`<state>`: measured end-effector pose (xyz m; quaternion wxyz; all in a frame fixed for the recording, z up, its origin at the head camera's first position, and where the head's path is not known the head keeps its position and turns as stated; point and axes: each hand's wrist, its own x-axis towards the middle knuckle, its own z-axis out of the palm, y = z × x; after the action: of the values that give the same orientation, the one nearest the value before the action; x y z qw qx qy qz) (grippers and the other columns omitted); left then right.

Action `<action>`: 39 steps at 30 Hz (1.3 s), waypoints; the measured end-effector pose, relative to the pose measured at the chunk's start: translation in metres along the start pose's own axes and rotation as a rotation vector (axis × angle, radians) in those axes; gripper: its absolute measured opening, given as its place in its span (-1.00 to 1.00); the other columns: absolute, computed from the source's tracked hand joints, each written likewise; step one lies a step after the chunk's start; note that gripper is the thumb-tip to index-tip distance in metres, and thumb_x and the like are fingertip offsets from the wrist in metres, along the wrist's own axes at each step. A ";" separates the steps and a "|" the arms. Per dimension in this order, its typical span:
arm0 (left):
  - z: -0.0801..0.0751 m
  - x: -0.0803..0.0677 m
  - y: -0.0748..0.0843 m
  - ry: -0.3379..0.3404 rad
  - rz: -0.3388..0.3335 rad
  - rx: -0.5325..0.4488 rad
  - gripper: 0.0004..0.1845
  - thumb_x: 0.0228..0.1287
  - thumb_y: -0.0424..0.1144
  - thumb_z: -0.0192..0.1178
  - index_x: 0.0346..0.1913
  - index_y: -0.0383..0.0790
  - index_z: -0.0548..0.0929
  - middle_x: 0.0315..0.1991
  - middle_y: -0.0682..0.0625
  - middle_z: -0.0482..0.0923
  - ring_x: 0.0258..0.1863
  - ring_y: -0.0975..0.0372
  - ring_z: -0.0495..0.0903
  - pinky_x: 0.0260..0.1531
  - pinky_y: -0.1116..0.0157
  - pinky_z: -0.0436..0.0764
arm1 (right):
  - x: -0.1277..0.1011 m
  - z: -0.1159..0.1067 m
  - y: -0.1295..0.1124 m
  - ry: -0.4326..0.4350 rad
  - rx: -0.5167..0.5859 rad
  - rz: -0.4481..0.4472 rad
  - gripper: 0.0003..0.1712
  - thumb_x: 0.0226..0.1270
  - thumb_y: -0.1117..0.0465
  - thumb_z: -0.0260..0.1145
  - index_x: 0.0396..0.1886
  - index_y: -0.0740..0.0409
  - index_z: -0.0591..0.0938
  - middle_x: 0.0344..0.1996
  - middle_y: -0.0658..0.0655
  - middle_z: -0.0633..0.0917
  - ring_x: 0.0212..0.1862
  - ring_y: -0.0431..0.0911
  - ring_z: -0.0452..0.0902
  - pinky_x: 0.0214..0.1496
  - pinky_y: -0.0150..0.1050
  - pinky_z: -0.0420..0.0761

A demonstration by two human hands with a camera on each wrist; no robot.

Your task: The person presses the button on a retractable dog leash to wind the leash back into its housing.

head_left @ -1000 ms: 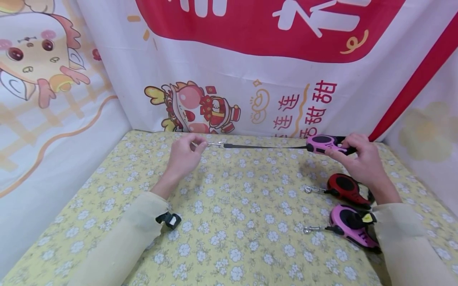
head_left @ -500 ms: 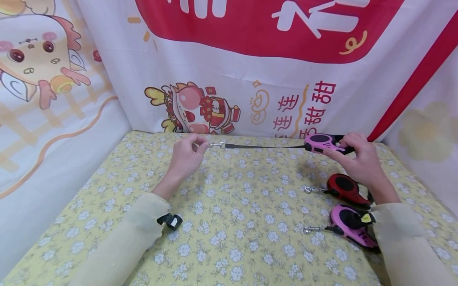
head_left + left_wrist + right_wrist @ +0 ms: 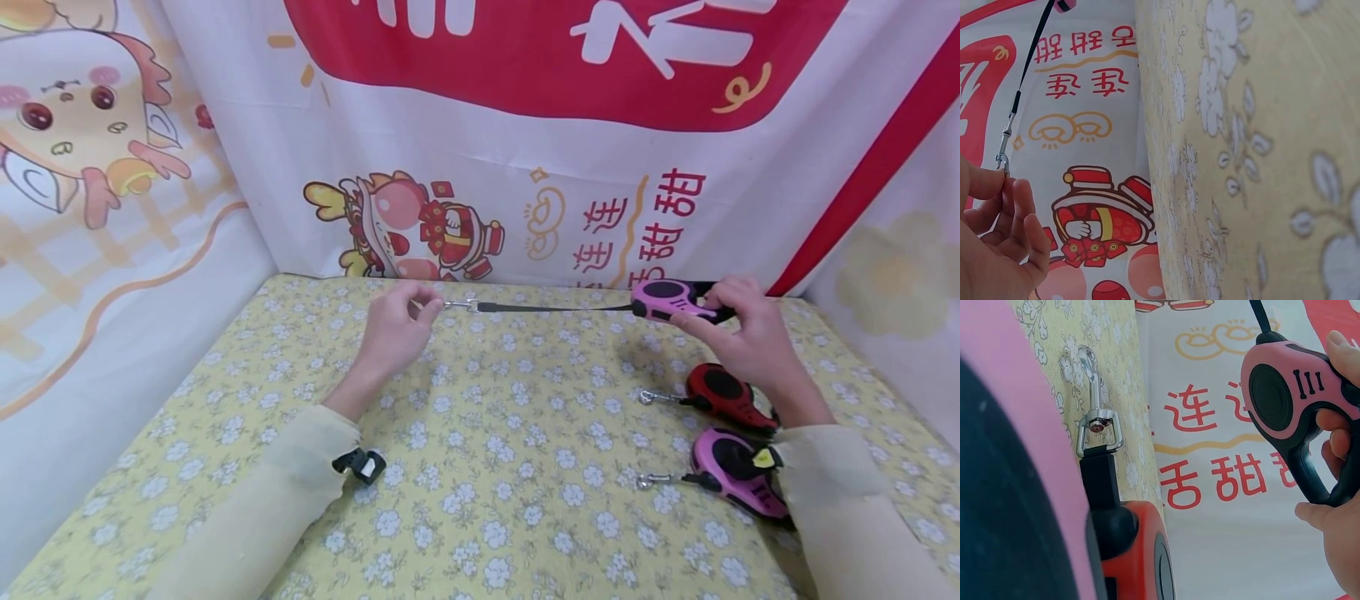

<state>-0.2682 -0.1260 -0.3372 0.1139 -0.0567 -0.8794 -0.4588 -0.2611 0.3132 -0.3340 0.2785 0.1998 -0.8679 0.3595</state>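
The right hand (image 3: 750, 337) grips a pink retractable leash (image 3: 663, 300) by its black handle loop, fingers curled through the loop and thumb on top, holding it raised above the far right of the table (image 3: 487, 467). The casing is rounded pink plastic with a black oval disc on its side and three short black bars beside the disc, as the right wrist view shows. A thin black strap (image 3: 555, 308) runs taut and nearly level from the casing's nose leftward to a small silver clip (image 3: 459, 305). The left hand (image 3: 393, 333) pinches that clip between thumb and fingertips, the other fingers loosely curled. On the flowered yellow cloth nearer the person lie a red leash (image 3: 723, 393) and a second pink leash (image 3: 731, 471), each with its clip pointing left.
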 end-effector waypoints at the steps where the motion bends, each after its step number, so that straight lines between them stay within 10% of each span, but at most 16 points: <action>1: 0.000 0.000 0.000 0.000 0.002 0.000 -0.83 0.61 -0.18 0.17 0.04 -0.16 0.68 -0.03 -0.05 0.65 -0.12 0.09 0.58 -0.14 0.18 0.63 | 0.000 0.000 -0.001 0.000 -0.001 0.001 -0.56 0.24 0.34 0.58 -0.49 0.25 0.41 -0.43 0.04 0.35 -0.15 -0.19 0.17 -0.13 -0.21 0.08; 39: 0.003 -0.004 0.006 -0.028 0.058 -0.006 -0.80 0.60 -0.25 0.14 0.08 -0.27 0.65 -0.04 -0.10 0.64 -0.13 0.08 0.61 -0.12 0.18 0.65 | 0.002 0.005 -0.010 0.002 -0.037 -0.018 -0.59 0.21 0.33 0.60 -0.49 0.23 0.45 -0.40 0.04 0.41 -0.07 -0.24 0.20 -0.10 -0.23 0.15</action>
<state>-0.2630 -0.1202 -0.3347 0.1148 -0.0890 -0.8774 -0.4573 -0.2586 0.3024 -0.3310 0.2861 0.2022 -0.8724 0.3409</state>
